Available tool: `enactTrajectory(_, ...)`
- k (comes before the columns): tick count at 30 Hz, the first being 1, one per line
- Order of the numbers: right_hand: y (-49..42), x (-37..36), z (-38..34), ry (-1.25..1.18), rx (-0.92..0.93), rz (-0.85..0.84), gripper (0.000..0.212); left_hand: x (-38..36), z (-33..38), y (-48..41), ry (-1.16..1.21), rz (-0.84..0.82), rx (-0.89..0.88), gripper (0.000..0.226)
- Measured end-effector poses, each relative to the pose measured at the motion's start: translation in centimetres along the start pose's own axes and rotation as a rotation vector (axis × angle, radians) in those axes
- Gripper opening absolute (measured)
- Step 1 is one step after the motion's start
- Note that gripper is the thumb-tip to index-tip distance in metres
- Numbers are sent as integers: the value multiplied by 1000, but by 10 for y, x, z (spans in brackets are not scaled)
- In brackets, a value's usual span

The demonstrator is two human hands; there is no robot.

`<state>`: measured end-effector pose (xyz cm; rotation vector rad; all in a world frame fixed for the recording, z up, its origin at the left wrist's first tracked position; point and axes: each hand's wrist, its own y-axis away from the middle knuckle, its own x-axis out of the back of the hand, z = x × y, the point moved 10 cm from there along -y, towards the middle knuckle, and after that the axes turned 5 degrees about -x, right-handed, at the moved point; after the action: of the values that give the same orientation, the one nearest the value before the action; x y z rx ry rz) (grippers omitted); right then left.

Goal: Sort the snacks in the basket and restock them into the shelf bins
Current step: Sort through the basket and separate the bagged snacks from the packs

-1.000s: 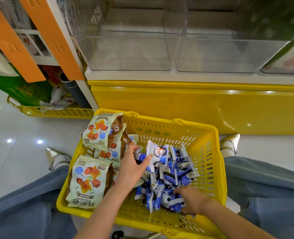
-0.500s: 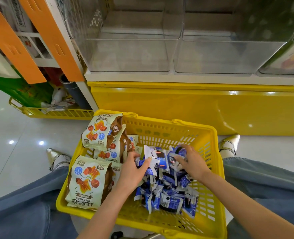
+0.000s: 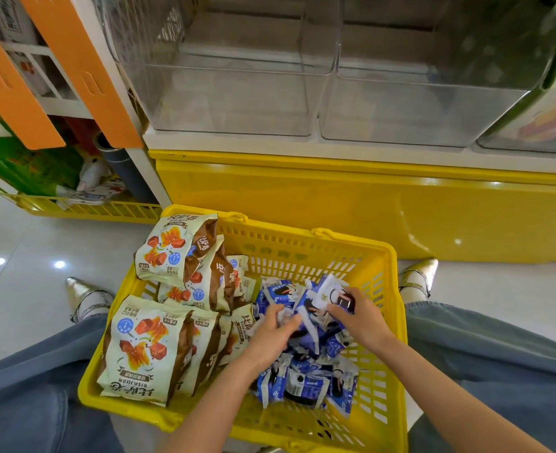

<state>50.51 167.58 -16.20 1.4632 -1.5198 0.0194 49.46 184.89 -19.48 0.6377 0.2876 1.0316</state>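
Observation:
A yellow plastic basket (image 3: 390, 322) stands on the floor between my knees. Its left half holds several cream-and-brown snack bags (image 3: 146, 344). Its right half holds a heap of small blue-and-white snack packets (image 3: 306, 384). My left hand (image 3: 270, 335) is in the middle of the heap, fingers curled round blue packets. My right hand (image 3: 358, 317) pinches a bunch of blue packets at the top of the heap. Two clear shelf bins, the left bin (image 3: 230, 96) and the right bin (image 3: 410, 106), stand above on the white shelf with nothing in them.
A yellow cabinet front (image 3: 335, 197) rises right behind the basket. Orange panels (image 3: 84, 70) lean at the upper left. A second yellow basket (image 3: 84, 207) with goods sits on the floor at the left. My shoes (image 3: 87, 295) flank the basket.
My left hand has shifted right, off the bags' edge and into the blue heap. My right hand has come up from the near side to the heap's top and gathered packets.

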Motion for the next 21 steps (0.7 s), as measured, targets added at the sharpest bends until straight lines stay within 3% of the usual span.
enactTrajectory(3,-1,-3,-3,259,54,56,61,-33,-3,0,-104,-102,-34,57)
enactTrajectory(7,13,-21,-23,477,278,196,56,12,-16,13,-354,242,-97,40)
enactTrajectory(9,9,-34,-20,496,269,158,63,30,-36,19,-416,278,-26,42)
enactTrajectory(12,-14,-38,1,394,76,67,79,35,-58,19,-297,240,106,54)
enactTrajectory(16,-36,-44,30,23,-152,-30,82,21,-65,4,-133,137,176,53)
enactTrajectory(21,-40,-72,33,-112,-209,-151,79,15,-66,-17,87,179,195,68)
